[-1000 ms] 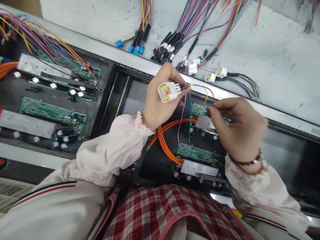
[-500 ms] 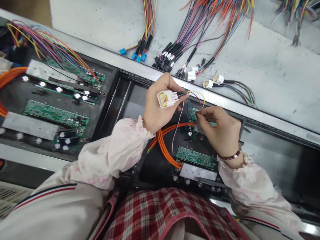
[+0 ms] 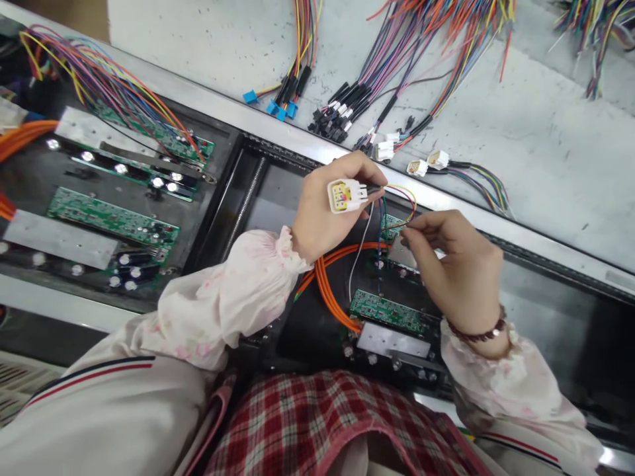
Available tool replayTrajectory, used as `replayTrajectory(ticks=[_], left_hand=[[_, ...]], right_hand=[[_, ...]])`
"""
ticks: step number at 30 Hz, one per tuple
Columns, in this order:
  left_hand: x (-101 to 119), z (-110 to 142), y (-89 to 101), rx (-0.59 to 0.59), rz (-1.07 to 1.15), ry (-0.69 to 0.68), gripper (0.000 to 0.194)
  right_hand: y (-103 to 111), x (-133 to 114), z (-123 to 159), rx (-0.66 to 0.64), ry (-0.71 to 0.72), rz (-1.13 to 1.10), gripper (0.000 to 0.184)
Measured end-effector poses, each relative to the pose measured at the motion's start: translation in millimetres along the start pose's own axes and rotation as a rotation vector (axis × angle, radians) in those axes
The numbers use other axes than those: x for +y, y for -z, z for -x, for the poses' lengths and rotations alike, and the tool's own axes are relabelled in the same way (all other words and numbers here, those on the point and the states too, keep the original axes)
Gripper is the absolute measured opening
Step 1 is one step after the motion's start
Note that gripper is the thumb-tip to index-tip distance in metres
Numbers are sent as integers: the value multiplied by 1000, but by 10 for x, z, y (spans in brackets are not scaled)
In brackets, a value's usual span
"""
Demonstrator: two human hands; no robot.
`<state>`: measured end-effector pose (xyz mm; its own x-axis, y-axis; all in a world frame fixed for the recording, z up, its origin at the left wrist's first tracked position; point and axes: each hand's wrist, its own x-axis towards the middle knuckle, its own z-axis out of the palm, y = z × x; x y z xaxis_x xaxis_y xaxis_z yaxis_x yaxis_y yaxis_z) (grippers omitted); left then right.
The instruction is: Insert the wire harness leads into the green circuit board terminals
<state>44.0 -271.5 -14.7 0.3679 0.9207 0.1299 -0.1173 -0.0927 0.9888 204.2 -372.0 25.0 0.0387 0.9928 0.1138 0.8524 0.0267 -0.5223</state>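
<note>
Head view: your left hand (image 3: 317, 221) clasps the white plug (image 3: 346, 196) in its fingers, just beside your right hand (image 3: 459, 268), which has drawn closer and pinches the plug's thin wires (image 3: 403, 196) between fingertips, right above a green circuit board (image 3: 391, 227).

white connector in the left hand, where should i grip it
Probably pinch the white connector housing across its sides from above, since the left hand cradles it from below. That leaves the yellow-filled end free, and the wires leaving the opposite end aren't pulled.
</note>
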Motion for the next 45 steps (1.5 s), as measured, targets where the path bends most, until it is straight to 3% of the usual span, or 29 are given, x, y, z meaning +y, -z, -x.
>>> replayTrajectory(ticks=[5,9,12,18,31,37,40,42,45], left_hand=[[8,7,3,48,28,18,12],[1,16,14,-16,2,15,7],[-24,26,21,-14,-11,21,5],[-48,25,13,-8,-47,44,6],[20,17,-26,58,135,97,13],[10,4,-26,68,139,112,15],[-3,5,-36,53,120,129,14],[-8,8,-42,50,127,131,14],[-14,13,-42,31,123,123,15]], right_hand=[[-23,49,-22,-175,95,63,1],[-25,27,-16,31,-39,-61,4],[-73,20,-31,111,-39,-49,4],[-159,122,-52,95,-20,-20,3],[-174,158,-71,67,0,-44,3],[-64,142,-18,23,6,77,4],[16,85,46,-86,25,109,9],[34,41,63,-140,3,8,5],[-9,2,14,37,-66,-83,2]])
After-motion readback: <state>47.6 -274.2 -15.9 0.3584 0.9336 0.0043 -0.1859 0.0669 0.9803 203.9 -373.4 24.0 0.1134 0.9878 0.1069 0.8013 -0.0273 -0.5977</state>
